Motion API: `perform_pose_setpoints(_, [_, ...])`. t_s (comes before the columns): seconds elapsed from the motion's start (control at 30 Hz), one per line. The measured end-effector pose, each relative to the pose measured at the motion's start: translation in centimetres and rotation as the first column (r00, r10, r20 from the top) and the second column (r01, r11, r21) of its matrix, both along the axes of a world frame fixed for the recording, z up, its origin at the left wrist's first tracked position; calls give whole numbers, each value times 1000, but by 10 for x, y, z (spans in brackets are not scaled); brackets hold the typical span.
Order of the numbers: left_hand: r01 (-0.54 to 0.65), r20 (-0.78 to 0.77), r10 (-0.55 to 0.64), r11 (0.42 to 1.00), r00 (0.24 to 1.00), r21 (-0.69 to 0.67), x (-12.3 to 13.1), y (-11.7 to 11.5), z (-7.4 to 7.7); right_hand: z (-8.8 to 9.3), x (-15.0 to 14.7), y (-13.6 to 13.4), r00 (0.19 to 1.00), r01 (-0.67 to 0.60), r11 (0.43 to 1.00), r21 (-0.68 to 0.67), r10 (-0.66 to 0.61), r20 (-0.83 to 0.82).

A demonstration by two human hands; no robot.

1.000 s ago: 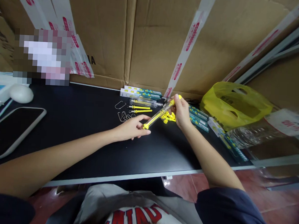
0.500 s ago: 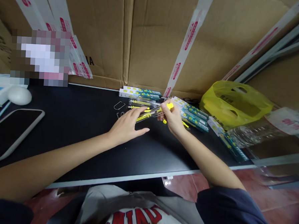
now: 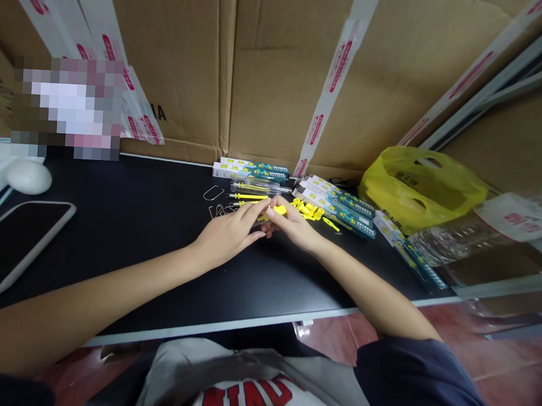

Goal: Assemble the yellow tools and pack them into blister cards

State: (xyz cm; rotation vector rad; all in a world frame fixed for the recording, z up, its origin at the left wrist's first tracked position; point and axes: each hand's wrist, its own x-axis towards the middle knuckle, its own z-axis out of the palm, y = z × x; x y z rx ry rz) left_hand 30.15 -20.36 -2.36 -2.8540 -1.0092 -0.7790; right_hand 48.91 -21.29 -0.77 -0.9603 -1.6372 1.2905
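My left hand (image 3: 226, 232) and my right hand (image 3: 295, 223) meet above the dark tabletop. Between them is a clear plastic spring scale tube (image 3: 260, 222), mostly covered by the fingers. My left fingers lie over the tube with the thumb below it. The right thumb and fingers pinch the end by its yellow cap (image 3: 280, 210). Just beyond the hands lie yellow scale rods (image 3: 249, 196) and bent wire hooks (image 3: 216, 211). Several loose yellow plastic parts (image 3: 307, 210) sit right of my right hand.
Printed boxes (image 3: 249, 170) lie at the back, more boxes (image 3: 344, 201) on the right. A yellow plastic bag (image 3: 417, 186) and a clear bottle (image 3: 460, 231) stand at the right edge. A phone (image 3: 18, 244) lies left. Cardboard (image 3: 277, 76) walls the back.
My right hand has moved left and closer to my left hand, with the yellow cap end. The tube is now more hidden, and the loose yellow parts show more.
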Motion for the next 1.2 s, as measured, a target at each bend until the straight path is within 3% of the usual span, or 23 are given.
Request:
perform_pose_setpoints(0.1, [-34,-26,33,998,999,-48,0,-2,3,1,1,2,990,-58,996,65,49,130])
perform_pose_setpoints(0.17, [-51,-34,49,996,998,-75,0,0,4,7,13,8,976,-25,993,116,-1,218])
perform_pose_setpoints(0.23, [-73,-25,71,993,997,-89,-1,3,5,17,35,18,917,47,974,221,-130,377])
perform_pose_setpoints(0.27, [-82,-20,81,992,997,-91,-2,6,4,22,49,23,835,83,944,319,-240,496])
perform_pose_setpoints(0.3, [-89,-17,88,992,996,-91,-3,8,4,28,65,28,700,100,900,424,-367,613])
perform_pose_setpoints(0.37, [-90,-20,88,992,996,-89,-5,12,1,37,95,34,359,120,869,480,-489,795])
perform_pose_setpoints(0.43, [-87,-32,85,993,996,-78,-6,15,-1,42,119,38,109,135,908,396,-411,905])
perform_pose_setpoints(0.5, [-90,-45,87,994,995,-60,-6,16,-3,42,134,39,2,152,930,334,-338,941])
perform_pose_setpoints(0.7, [-98,-89,98,995,991,-2,-7,16,-2,35,143,43,-44,149,940,307,-304,952])
perform_pose_setpoints(0.93, [-86,-130,93,994,987,63,-8,17,-3,33,142,46,-38,100,947,304,-302,953])
perform_pose_setpoints(1.2, [-71,-202,89,993,975,94,-8,18,10,14,119,51,-68,97,835,542,-537,841])
